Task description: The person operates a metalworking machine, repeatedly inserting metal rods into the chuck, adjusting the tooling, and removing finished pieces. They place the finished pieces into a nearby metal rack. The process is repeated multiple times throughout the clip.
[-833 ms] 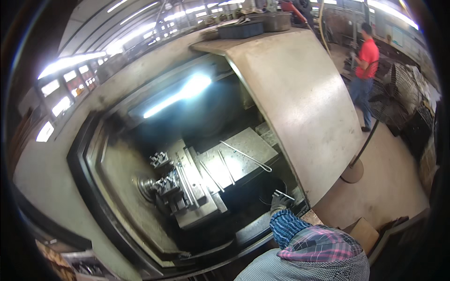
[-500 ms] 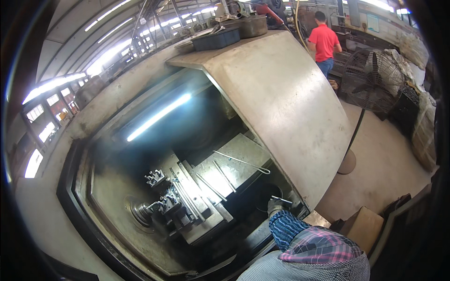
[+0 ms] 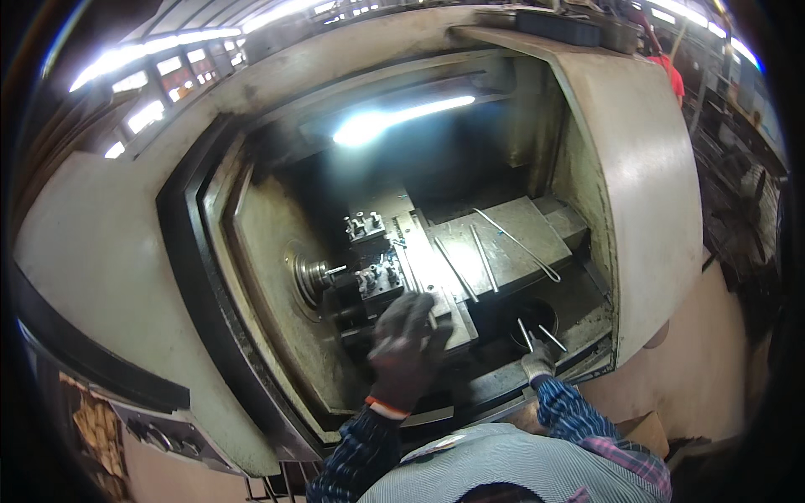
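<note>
My left hand [image 3: 408, 344], in a dark glove with an orange cuff band, reaches over the machine's tool slide [image 3: 461, 325]. Its fingers stretch forward with the thumb apart, beside thin metal rods lying on the slide. Just left of it are a tool post [image 3: 379, 278] with bolts and the round chuck [image 3: 312, 278], from which a short bright piece sticks out. At the front right of the opening, my gloved right hand [image 3: 538, 360] is closed on short metal rods [image 3: 525, 334]. Two rod ends point up from its fingers, spread apart; its palm side is hidden.
Loose rods [image 3: 484, 258] and a long looped wire rod [image 3: 520, 245] lie on the flat metal cover [image 3: 537, 225]. A lit tube lamp [image 3: 419, 111] shines inside. The pale hood [image 3: 650, 184] bounds the right side. A person in red [image 3: 671, 77] stands far off.
My left hand has come into view over the slide. The head view has turned, putting the machine's inside nearer the middle. Two rods now show at my right hand, where one showed before.
</note>
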A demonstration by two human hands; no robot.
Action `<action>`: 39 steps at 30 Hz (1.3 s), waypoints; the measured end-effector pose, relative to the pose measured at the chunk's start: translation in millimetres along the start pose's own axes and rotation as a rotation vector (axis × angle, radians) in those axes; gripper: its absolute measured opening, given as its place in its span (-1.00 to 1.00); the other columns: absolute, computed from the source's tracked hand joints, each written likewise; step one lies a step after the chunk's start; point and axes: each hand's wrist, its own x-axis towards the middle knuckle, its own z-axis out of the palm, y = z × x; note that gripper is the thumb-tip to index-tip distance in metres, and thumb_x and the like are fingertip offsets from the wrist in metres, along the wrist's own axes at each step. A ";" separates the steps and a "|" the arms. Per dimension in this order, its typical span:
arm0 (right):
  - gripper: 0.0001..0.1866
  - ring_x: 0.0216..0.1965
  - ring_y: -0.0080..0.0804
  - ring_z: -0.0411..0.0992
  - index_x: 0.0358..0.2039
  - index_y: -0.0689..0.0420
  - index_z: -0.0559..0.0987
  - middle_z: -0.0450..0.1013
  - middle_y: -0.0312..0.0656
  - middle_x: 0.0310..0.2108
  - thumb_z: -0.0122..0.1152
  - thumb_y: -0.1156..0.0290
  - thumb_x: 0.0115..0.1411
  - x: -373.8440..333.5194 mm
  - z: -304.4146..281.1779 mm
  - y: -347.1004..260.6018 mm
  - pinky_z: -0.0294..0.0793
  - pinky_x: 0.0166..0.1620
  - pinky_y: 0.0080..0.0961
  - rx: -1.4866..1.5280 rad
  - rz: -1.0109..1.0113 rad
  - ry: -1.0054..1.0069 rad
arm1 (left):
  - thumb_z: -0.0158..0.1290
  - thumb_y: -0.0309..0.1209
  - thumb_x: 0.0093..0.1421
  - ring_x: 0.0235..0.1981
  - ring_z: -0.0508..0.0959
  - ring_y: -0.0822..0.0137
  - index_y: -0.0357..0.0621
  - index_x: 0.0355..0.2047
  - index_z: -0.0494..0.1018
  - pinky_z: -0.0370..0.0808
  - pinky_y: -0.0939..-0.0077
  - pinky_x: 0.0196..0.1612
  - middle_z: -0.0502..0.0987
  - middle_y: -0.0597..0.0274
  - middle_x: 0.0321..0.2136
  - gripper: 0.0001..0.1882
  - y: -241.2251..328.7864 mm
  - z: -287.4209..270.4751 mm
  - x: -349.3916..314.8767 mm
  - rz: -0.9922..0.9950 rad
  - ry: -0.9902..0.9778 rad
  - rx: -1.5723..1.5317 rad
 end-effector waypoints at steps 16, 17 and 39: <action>-0.60 -0.43 -0.73 0.45 0.16 0.20 0.54 0.61 -0.32 -0.29 0.28 0.37 0.35 -138.7 -160.9 -46.6 0.43 -0.40 -0.74 1.136 -0.348 -0.423 | -0.02 -0.11 0.29 0.38 0.17 -0.23 0.21 0.20 0.48 0.20 -0.69 0.15 0.32 0.07 0.30 -0.53 -329.8 49.9 117.1 -0.638 -1.061 0.960; -0.59 -0.47 -0.75 0.41 0.17 0.21 0.54 0.61 -0.32 -0.29 0.28 0.39 0.35 -142.8 -168.5 -44.0 0.39 -0.44 -0.76 1.202 -0.339 -0.434 | -0.07 -0.11 0.36 0.49 -0.03 -0.19 0.28 0.31 0.36 0.17 -0.65 0.21 0.16 0.11 0.43 -0.49 -324.4 61.5 102.7 -0.547 -0.971 1.084; -0.60 -0.20 -0.52 0.54 0.06 0.13 0.60 0.59 -0.24 -0.25 0.41 0.55 0.19 -103.9 -185.2 -77.4 0.60 -0.24 -0.53 0.613 -0.653 0.028 | 0.08 -0.15 0.31 -0.29 0.64 0.04 0.13 -0.08 0.55 0.59 0.13 -0.25 0.62 0.19 -0.31 -0.76 -82.4 123.9 203.3 0.386 -0.320 0.406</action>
